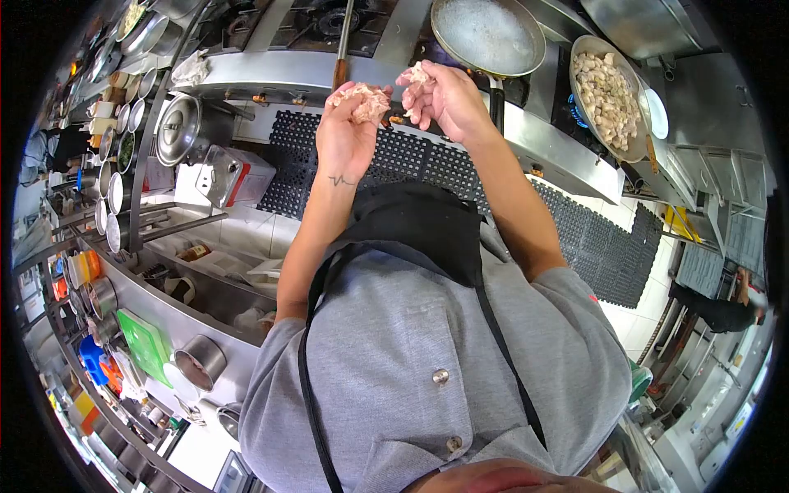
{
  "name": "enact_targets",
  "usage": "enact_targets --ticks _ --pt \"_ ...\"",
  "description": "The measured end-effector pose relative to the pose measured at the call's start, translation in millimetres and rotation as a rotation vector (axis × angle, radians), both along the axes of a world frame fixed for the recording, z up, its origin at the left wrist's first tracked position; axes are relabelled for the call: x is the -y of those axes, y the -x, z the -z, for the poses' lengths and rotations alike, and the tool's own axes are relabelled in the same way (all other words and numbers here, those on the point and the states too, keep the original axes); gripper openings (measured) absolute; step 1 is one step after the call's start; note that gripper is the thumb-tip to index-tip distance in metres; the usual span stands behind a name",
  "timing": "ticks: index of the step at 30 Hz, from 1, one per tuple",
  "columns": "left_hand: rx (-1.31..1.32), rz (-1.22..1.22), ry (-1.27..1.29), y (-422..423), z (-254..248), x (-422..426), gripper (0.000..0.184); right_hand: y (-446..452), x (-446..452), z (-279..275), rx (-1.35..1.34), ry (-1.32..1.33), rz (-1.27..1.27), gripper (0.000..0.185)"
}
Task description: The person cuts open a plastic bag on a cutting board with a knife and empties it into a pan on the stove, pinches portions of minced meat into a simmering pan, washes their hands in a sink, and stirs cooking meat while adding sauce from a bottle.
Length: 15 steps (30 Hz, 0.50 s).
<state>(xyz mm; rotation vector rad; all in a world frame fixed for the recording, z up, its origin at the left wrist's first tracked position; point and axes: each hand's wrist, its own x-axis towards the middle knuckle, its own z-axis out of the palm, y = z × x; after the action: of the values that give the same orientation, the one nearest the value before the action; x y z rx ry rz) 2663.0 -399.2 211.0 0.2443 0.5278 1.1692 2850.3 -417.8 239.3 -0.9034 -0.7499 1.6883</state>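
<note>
My left hand point(345, 131) is turned palm up, its fingers curled round a clump of pale pink shredded meat point(371, 102). To its right, my right hand point(452, 105) pinches a small piece of the same meat point(419, 74) between thumb and fingers. A gap separates the two hands, which are held up in front of the stove edge. Just beyond the right hand sits a frying pan point(441, 43) with whitish, foamy liquid point(483, 34) in it. A long handle point(340, 72) reaches over the stove edge beside my left hand.
At the right, a large pan point(578, 62) of browned meat chunks point(606, 100) stands over a blue flame point(577, 111). Black perforated mats point(427, 164) cover the floor. On the left are a lidded pot point(177, 130), a counter with a green board point(144, 343), and a metal pot point(200, 363). Another person point(715, 306) is far right.
</note>
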Motion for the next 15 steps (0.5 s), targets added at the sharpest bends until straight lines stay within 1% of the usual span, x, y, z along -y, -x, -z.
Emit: enact_targets --ticks 2,4,5,7,8,10,11,13,14,15 --pt "-0.008 0.001 -0.002 -1.1 -0.9 -0.4 0.033 -1.5 -0.6 -0.7 -0.011 0.021 -0.014 0.03" --pt "-0.017 -0.001 0.0 -1.3 -1.0 -0.3 0.033 0.2 -1.1 -4.0 -0.019 0.008 0.041 0.025" --pt "-0.021 0.005 -0.01 -0.9 -0.9 -0.7 0.033 2.6 -2.2 -3.4 -0.02 0.008 0.041 0.025" --pt "-0.025 0.012 -0.019 -0.3 -0.8 -1.0 0.033 7.1 -6.0 -0.8 0.003 -0.051 0.12 0.022" --pt "-0.016 0.005 -0.011 -0.6 -1.2 -1.1 0.034 5.4 -7.9 1.2 0.003 -0.051 0.12 0.022" --pt "-0.006 -0.002 -0.006 -1.1 -2.4 -2.1 0.034 1.5 -11.9 3.7 -0.116 -0.059 0.052 0.019" --pt "-0.013 0.016 -0.019 -0.9 -2.8 -2.4 0.034 1.8 -12.4 4.7 -0.116 -0.06 0.051 0.019" --pt "-0.02 0.033 -0.031 -0.5 -3.5 -2.3 0.033 4.7 -11.9 4.4 0.027 -0.068 0.048 0.02" --pt "-0.024 0.02 -0.026 -0.6 -4.0 -2.1 0.033 8.4 -12.3 3.7 0.027 -0.067 0.048 0.02" --pt "-0.029 0.006 -0.021 -0.7 -4.2 -2.1 0.032 13.8 -13.5 1.7 0.067 -0.054 0.106 0.02"
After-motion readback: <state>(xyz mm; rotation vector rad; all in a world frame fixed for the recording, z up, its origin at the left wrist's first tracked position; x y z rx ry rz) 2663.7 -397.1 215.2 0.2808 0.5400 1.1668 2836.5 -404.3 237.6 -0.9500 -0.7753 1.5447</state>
